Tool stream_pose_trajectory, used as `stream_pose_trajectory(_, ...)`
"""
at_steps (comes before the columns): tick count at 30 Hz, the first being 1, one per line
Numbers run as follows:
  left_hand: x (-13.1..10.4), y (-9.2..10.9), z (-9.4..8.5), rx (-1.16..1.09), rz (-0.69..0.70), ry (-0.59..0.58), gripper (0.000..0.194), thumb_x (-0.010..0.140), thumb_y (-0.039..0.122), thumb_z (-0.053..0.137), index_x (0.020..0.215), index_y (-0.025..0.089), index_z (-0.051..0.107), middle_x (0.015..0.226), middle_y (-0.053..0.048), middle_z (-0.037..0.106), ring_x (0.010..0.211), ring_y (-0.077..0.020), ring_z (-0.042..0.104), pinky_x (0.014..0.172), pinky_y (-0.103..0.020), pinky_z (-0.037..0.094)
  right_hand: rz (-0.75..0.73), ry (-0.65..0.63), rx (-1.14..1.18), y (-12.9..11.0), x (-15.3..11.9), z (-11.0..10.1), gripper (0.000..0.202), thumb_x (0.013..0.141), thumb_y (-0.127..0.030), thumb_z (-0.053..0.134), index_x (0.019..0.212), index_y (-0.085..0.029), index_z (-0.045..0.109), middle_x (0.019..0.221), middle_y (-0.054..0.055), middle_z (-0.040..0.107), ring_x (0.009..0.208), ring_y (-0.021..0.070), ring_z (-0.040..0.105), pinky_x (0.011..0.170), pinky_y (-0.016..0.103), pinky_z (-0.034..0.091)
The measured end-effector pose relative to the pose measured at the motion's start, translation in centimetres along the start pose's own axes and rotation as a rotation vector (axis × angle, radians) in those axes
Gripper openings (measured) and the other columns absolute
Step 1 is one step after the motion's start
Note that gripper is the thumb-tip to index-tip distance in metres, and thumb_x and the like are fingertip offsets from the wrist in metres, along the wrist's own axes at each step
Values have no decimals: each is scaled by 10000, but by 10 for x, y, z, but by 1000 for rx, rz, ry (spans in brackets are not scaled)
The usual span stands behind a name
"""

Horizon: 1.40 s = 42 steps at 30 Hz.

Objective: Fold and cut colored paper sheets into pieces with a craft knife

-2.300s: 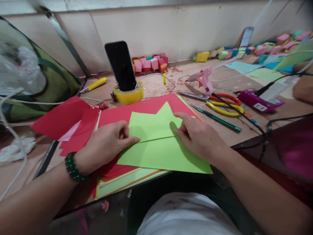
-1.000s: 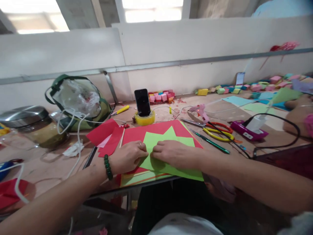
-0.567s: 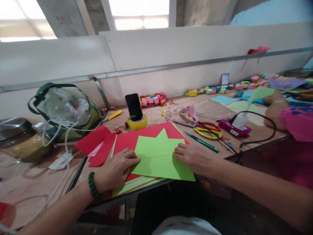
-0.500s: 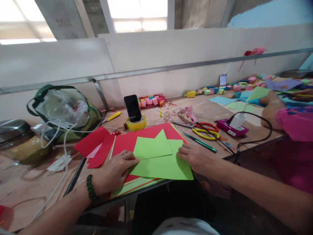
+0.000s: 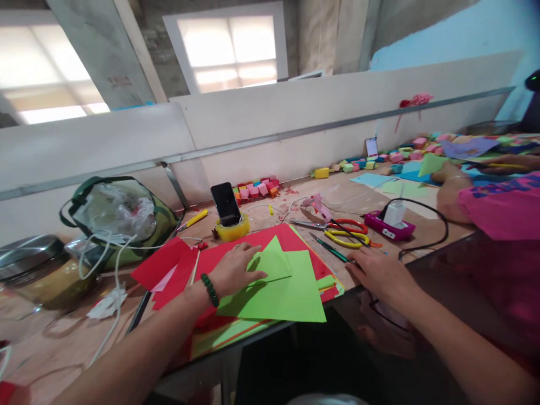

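My left hand (image 5: 238, 269) lies on a smaller light green paper piece with a pointed top (image 5: 274, 260), pressing it onto a larger light green sheet (image 5: 291, 301). Its fingers are stretched out. A ring and a green bead bracelet (image 5: 210, 289) are on that arm. At the right, my right hand (image 5: 382, 275) has its fingers closed over the near end of a slim green pen (image 5: 331, 246), which still lies on the table. Under the green papers is red paper (image 5: 289, 235) in a stack. Yellow and red-handled scissors (image 5: 348, 239) lie just beyond the pen.
Behind stand a phone (image 5: 225, 203) on a yellow tape roll (image 5: 232, 229), a pink glue gun (image 5: 318, 208) and a purple power strip (image 5: 388, 226) with cables. A yellow cutter (image 5: 193, 220), folded red paper (image 5: 169, 267), a bag (image 5: 120, 216) and a jar (image 5: 40, 270) are left. A co-worker's arm (image 5: 453, 194) is right.
My right hand has left the green sheet's right edge and moved right onto the pen. My left hand has slid up over the smaller green piece. The view has tilted up slightly.
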<state>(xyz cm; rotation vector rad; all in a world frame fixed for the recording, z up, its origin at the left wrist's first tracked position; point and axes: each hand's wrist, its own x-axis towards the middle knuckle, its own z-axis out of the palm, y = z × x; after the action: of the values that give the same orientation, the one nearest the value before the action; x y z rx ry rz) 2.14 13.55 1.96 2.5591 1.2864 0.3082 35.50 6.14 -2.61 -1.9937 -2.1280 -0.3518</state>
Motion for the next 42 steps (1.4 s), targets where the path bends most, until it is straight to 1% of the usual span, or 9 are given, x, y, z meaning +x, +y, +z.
stream_pose_trajectory(7, 15, -16, 19, -100, -130, -26, 647, 650, 566, 758, 1135, 160, 620, 1010, -103, 648, 925, -280, 606, 778, -363, 480, 16, 112, 73, 12, -18, 7, 282, 934, -208, 353, 783, -180, 590, 848, 140, 663, 848, 283, 637, 724, 394, 494)
stream_pose_trajectory(11, 12, -16, 19, -205, -179, 21, 687, 697, 496, 717, 1251, 129, 541, 836, -35, 616, 765, -210, 583, 656, -296, 453, 160, 159, 178, 14, -28, 12, 233, 937, -249, 339, 873, -191, 555, 895, 133, 684, 840, 276, 663, 708, 379, 503)
stream_pose_trajectory(14, 10, -17, 21, -277, -172, 38, 509, 727, 464, 670, 1111, 132, 631, 767, -13, 594, 699, -183, 540, 626, -283, 417, 243, 177, 280, 16, -34, 4, 175, 915, -278, 380, 920, -212, 542, 883, 117, 701, 764, 274, 685, 635, 366, 509)
stream_pose_trajectory(18, 7, -17, 23, -307, -137, 30, 306, 744, 424, 636, 849, 138, 665, 753, -26, 609, 686, -170, 510, 630, -283, 390, 217, 238, 445, 20, -42, -17, 226, 877, -219, 425, 1026, -218, 594, 1050, 168, 694, 955, 305, 679, 788, 414, 527)
stream_pose_trajectory(21, 4, -11, 24, -359, -109, -12, 277, 769, 420, 594, 700, 153, 614, 656, -2, 578, 626, -146, 486, 592, -265, 369, 210, 208, 543, 20, -48, -29, 238, 865, -233, 447, 926, -239, 677, 1037, 162, 694, 941, 305, 681, 787, 413, 531)
stream_pose_trajectory(25, 2, 3, 26, -495, -82, -60, 276, 779, 419, 575, 700, 154, 587, 637, 13, 547, 608, -129, 461, 572, -250, 358, 261, 82, 728, 16, -50, -28, 274, 842, -371, 510, 919, -224, 729, 982, 131, 731, 884, 300, 690, 775, 412, 530)
stream_pose_trajectory(30, 2, 11, 29, -544, -64, -84, 266, 774, 413, 577, 700, 157, 567, 646, 15, 529, 617, -126, 446, 576, -248, 349, 348, -59, 864, 8, -43, -17, 432, 790, -583, 539, 882, -201, 716, 734, 58, 702, 605, 227, 632, 522, 322, 489)
stream_pose_trajectory(36, 1, 10, 28, -579, -65, -94, 277, 786, 425, 563, 701, 162, 542, 651, 24, 487, 614, -119, 406, 569, -244, 332, 238, -16, 755, -4, -27, -17, 392, 833, -536, 475, 662, -214, 619, 673, 36, 659, 654, 219, 604, 607, 322, 469)
stream_pose_trajectory(42, 1, 7, 28, -552, -15, -32, 249, 822, 392, 546, 720, 165, 546, 675, 14, 523, 640, -129, 450, 600, -249, 361, 134, -5, 702, -16, -12, -18, 297, 867, -411, 464, 863, -222, 693, 877, 51, 730, 843, 244, 645, 757, 354, 480)
